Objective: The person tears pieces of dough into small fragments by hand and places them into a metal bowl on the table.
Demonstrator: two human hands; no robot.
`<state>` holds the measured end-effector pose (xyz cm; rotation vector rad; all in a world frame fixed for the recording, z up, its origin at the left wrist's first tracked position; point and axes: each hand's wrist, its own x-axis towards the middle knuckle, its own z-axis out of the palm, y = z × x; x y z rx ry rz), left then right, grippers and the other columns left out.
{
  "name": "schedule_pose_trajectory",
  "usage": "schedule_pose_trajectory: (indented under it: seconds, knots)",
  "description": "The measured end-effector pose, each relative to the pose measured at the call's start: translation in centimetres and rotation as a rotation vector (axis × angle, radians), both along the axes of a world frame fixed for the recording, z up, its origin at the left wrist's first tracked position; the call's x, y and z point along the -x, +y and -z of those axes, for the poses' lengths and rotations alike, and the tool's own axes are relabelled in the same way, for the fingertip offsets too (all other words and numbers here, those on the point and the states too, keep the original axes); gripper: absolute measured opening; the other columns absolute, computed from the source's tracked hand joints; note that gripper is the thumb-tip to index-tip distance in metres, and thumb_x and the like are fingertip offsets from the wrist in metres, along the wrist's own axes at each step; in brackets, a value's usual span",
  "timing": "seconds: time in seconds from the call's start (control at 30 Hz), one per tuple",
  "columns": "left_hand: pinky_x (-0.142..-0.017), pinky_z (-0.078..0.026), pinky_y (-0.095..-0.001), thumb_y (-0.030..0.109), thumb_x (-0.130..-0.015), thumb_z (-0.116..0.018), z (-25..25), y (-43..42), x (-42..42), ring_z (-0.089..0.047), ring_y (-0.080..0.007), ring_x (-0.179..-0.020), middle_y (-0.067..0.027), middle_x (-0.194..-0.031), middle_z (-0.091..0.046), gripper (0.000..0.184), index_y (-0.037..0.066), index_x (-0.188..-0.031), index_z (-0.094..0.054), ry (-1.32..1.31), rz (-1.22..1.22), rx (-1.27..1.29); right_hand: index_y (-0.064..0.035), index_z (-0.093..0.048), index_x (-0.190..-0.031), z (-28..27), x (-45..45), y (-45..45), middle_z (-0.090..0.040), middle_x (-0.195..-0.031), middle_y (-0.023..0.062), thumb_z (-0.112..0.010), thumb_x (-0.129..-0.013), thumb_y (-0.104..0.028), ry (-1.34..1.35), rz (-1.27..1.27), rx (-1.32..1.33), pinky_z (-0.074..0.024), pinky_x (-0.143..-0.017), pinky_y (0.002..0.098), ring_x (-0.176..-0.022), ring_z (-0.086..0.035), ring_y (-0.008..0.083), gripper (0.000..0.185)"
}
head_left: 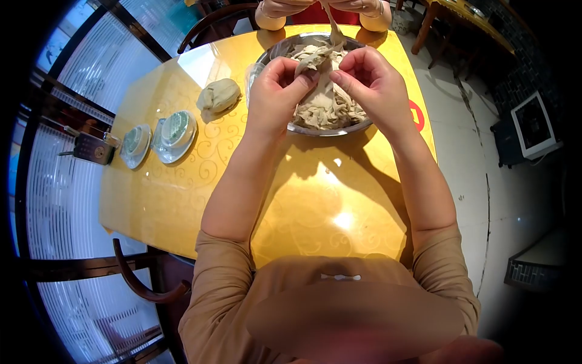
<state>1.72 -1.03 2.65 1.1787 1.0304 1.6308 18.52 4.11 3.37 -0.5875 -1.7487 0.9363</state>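
My left hand (280, 88) is closed on a lump of greyish-beige dough (314, 59), its thumb pressed against the fingers. Beside it, my right hand (371, 80) pinches thumb to forefinger at the edge of the same dough; exactly what lies between those fingertips is partly hidden. Both hands are above a wide metal bowl (332, 133) heaped with torn, flat dough pieces (329, 113). Across the bowl, another person's hands (357, 6) hold a stretched strip of dough (334, 29) that hangs toward the bowl.
A large dough lump (219, 96) sits on the yellow table (227, 148), left of the bowl. Farther left are two wrapped dish sets (176, 130) (134, 143) and a dark box (93, 150). A wooden chair (151, 291) stands at lower left. A red round sticker (416, 115) marks the right edge.
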Motion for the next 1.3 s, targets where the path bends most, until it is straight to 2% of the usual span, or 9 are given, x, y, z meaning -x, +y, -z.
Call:
schedule_pose_trajectory:
  seconds: [0.07, 0.17, 0.4, 0.7, 0.9, 1.0, 1.1, 1.2, 1.3]
  knots:
    - [-0.065, -0.046, -0.0200, 0.005, -0.082, -0.066, -0.1, 0.0, 0.0, -0.055, -0.0061, -0.072, -0.0016, -0.080, -0.061, 0.010, 0.001, -0.088, -0.058, 0.001, 0.003, -0.012, -0.0015, -0.060, -0.091, -0.2, 0.2, -0.5, -0.063, -0.078, 0.0010, -0.072, -0.079, -0.011, 0.015, -0.029, 0.007, -0.0482, -0.062, 0.0203, -0.067, -0.059, 0.0064, 0.020]
    - [-0.064, -0.046, -0.0197, 0.006, -0.082, -0.066, 0.1, 0.0, 0.1, -0.055, -0.0058, -0.072, -0.0013, -0.081, -0.061, 0.012, 0.001, -0.091, -0.059, 0.020, -0.005, -0.035, 0.0009, -0.058, -0.100, -0.3, 0.1, -1.0, -0.063, -0.091, 0.0027, -0.068, -0.083, -0.007, -0.047, -0.060, -0.001, -0.0491, -0.073, 0.0199, -0.080, -0.060, 0.0067, 0.021]
    - [-0.066, -0.045, -0.0188, 0.010, -0.088, -0.063, 0.2, 0.2, -0.8, -0.054, -0.0048, -0.075, 0.0002, -0.086, -0.060, 0.018, 0.000, -0.103, -0.060, -0.054, 0.003, -0.066, 0.0006, -0.062, -0.096, -0.4, 0.1, -0.7, -0.065, -0.086, 0.0019, -0.068, -0.084, -0.008, -0.111, 0.046, -0.029, -0.0496, -0.072, 0.0202, -0.079, -0.061, 0.0064, 0.017]
    - [-0.071, -0.046, -0.0195, 0.013, -0.088, -0.063, 0.8, 0.4, -0.7, -0.055, -0.0051, -0.079, 0.0003, -0.089, -0.061, 0.019, 0.000, -0.102, -0.061, -0.024, 0.007, -0.091, 0.0006, -0.063, -0.098, -0.3, 0.2, -0.9, -0.066, -0.086, 0.0024, -0.068, -0.084, -0.011, -0.105, 0.024, -0.009, -0.0495, -0.072, 0.0205, -0.078, -0.061, 0.0070, 0.019]
    - [-0.074, -0.050, -0.0224, 0.009, -0.086, -0.063, 0.8, 0.0, -1.0, -0.058, -0.0080, -0.082, -0.0040, -0.094, -0.063, 0.024, -0.001, -0.108, -0.060, 0.212, -0.071, -0.144, 0.0006, -0.062, -0.102, 0.0, 0.5, -1.1, -0.066, -0.091, 0.0031, -0.069, -0.084, -0.014, -0.157, 0.059, -0.105, -0.0500, -0.074, 0.0224, -0.081, -0.062, 0.0086, 0.024]
    - [-0.072, -0.052, -0.0240, 0.009, -0.087, -0.061, 0.4, -0.3, -0.7, -0.059, -0.0105, -0.084, -0.0069, -0.098, -0.063, 0.026, -0.003, -0.110, -0.058, 0.149, 0.017, -0.149, 0.0002, -0.062, -0.102, -0.4, 0.3, -0.9, -0.066, -0.090, 0.0033, -0.070, -0.083, -0.017, -0.098, -0.020, -0.034, -0.0499, -0.074, 0.0233, -0.082, -0.063, 0.0094, 0.027]
    - [-0.069, -0.053, -0.0250, 0.010, -0.088, -0.060, -0.6, -0.7, -0.7, -0.060, -0.0120, -0.084, -0.0080, -0.098, -0.062, 0.030, -0.003, -0.114, -0.054, -0.128, 0.189, -0.067, 0.0001, -0.062, -0.101, -0.7, 0.1, -1.0, -0.065, -0.090, 0.0030, -0.071, -0.082, -0.018, -0.077, -0.030, -0.018, -0.0492, -0.074, 0.0231, -0.081, -0.062, 0.0093, 0.028]
    - [-0.071, -0.052, -0.0283, 0.012, -0.090, -0.057, -0.4, -0.6, 0.0, -0.059, -0.0155, -0.094, -0.0109, -0.109, -0.058, 0.035, -0.002, -0.120, -0.049, -0.053, 0.250, -0.029, -0.0009, -0.065, -0.091, -0.6, 0.2, -1.2, -0.066, -0.076, 0.0042, -0.073, -0.078, -0.020, -0.029, 0.000, -0.049, -0.0496, -0.064, 0.0232, -0.068, -0.062, 0.0095, 0.024]
    - [-0.070, -0.052, -0.0280, 0.013, -0.088, -0.061, -0.5, -0.6, -0.2, -0.059, -0.0140, -0.090, -0.0091, -0.105, -0.059, 0.038, -0.002, -0.120, -0.048, -0.029, 0.256, -0.065, 0.0006, -0.063, -0.097, -0.8, -0.3, -1.2, -0.064, -0.085, 0.0016, -0.071, -0.082, -0.017, -0.123, -0.016, -0.067, -0.0478, -0.073, 0.0229, -0.078, -0.061, 0.0087, 0.024]
